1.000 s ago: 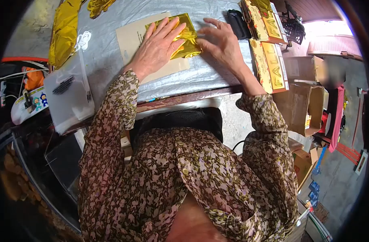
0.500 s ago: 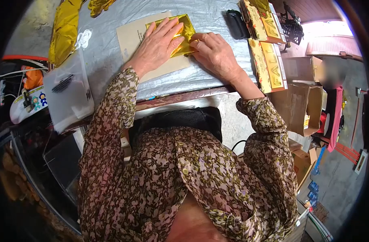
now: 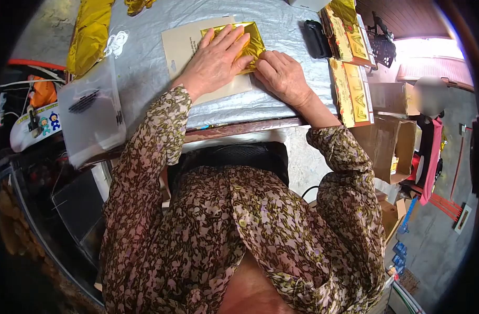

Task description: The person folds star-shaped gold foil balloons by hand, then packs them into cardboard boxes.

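Note:
A shiny gold foil packet or sheet (image 3: 254, 37) lies on a beige card (image 3: 175, 48) with small printed text, on the silver-covered table. My left hand (image 3: 217, 62) rests flat on the foil, its fingers stretched toward the far edge and the thumb out to the right. At the foil's lower right corner, my right hand (image 3: 282, 76) is closed, with thumb and index finger pinched together against the edge. The fingertips partly hide what they grip, and the left palm covers much of the foil and card.
Stacked boxes with gold lettering (image 3: 354, 94) line the table's right side, beside a black holder (image 3: 317, 39). Crumpled gold foil (image 3: 90, 39), white string (image 3: 116, 43) and a translucent plastic folder (image 3: 90, 112) are at left. Open cardboard boxes (image 3: 388, 146) stand at right.
The view has shifted slightly, so the table's things appear farther right. My right fingers have curled tighter and slid nearer along the foil's right edge; my left hand stays flat on the foil.

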The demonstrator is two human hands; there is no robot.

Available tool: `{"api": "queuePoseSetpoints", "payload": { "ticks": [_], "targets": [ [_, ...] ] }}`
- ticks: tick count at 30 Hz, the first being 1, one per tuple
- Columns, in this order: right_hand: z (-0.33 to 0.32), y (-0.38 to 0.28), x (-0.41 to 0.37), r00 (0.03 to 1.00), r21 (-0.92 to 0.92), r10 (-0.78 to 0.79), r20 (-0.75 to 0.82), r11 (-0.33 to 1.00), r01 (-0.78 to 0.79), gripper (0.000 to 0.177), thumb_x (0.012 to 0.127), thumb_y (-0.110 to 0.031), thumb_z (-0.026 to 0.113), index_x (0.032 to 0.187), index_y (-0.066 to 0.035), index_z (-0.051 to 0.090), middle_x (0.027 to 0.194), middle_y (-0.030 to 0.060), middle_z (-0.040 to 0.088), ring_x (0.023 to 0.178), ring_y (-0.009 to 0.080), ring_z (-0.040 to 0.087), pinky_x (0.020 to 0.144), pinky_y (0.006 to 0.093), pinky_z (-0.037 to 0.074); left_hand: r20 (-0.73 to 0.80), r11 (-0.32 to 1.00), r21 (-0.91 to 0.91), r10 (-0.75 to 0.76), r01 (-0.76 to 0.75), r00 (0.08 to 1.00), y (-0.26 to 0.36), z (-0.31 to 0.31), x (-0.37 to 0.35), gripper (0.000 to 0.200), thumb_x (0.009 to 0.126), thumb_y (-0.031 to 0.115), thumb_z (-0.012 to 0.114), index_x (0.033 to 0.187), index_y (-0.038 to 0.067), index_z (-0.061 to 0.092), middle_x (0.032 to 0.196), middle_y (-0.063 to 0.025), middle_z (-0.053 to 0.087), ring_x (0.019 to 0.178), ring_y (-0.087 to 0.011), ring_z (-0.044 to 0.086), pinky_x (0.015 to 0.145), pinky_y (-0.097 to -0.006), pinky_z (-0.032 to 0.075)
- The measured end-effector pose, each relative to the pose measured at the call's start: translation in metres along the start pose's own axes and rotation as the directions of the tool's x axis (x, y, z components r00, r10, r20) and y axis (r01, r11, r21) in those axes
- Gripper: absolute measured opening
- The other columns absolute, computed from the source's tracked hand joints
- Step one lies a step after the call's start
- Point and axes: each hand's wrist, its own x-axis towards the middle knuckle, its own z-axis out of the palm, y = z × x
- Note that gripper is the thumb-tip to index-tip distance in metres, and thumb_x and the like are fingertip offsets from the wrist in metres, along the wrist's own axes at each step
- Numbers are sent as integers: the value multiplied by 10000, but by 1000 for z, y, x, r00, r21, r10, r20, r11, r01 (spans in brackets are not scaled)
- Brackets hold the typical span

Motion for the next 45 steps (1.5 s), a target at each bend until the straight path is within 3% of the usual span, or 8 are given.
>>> {"api": "queuePoseSetpoints", "payload": {
  "ticks": [11,17,23,25,26,30,37,45],
  "targets": [
    [-11,-1,-18,989,269,137,52,952,-146,181,828,-33,748,1005,-32,706,1061,93,679,847,257,681,723,339,584,15,992,122,15,-16,1000,6,0,-1,696,1026,546,441,1506,44,421,1600,-150,348,1502,-307,277,1225,-516,185],
    [-33,-4,-23,971,288,174,163,933,-216,205,865,-84,729,1066,-40,728,1146,96,657,1001,274,636,874,376,518,9,995,102,8,-9,1000,5,2,-2,719,1022,577,427,1513,51,415,1612,-145,329,1508,-298,264,1232,-507,169],
    [-34,5,-35,950,359,253,184,882,-305,263,908,-69,717,1167,-26,734,1197,64,672,967,194,636,869,301,498,20,993,114,19,-21,1000,4,0,-1,752,1001,603,458,1512,54,416,1617,-142,320,1516,-292,251,1238,-502,155],
    [-28,4,-33,702,612,653,285,439,-658,217,951,-93,694,1143,-3,738,1032,66,722,866,119,637,790,261,512,23,993,113,15,-17,1000,4,1,-1,765,991,610,474,1512,53,417,1615,-143,324,1517,-292,249,1240,-496,153],
    [-23,6,-29,629,594,722,288,381,-709,211,966,-149,701,1078,27,736,834,62,721,755,77,625,687,222,506,26,994,111,19,-21,999,4,1,-1,765,991,610,474,1512,53,417,1615,-143,324,1517,-292,249,1240,-496,153],
    [-29,8,0,506,464,709,491,279,-841,223,935,-213,747,869,-1,728,677,18,668,548,37,540,481,198,395,39,994,111,18,-22,999,6,-3,1,776,986,615,481,1514,50,413,1613,-141,328,1516,-292,250,1239,-491,156],
    [-33,19,9,335,444,571,750,-57,-894,237,920,-213,749,823,3,729,633,44,675,441,53,490,390,224,344,33,993,115,17,-21,999,4,-1,1,789,992,636,437,1505,38,422,1601,-150,346,1507,-309,261,1230,-504,169],
    [-27,8,8,235,499,555,798,-390,-774,217,963,-137,693,990,78,704,803,172,739,654,185,728,571,269,613,26,992,128,15,-18,1000,3,3,0,798,1001,652,384,1504,34,421,1601,-151,346,1508,-311,260,1227,-511,169]
  ]
}}
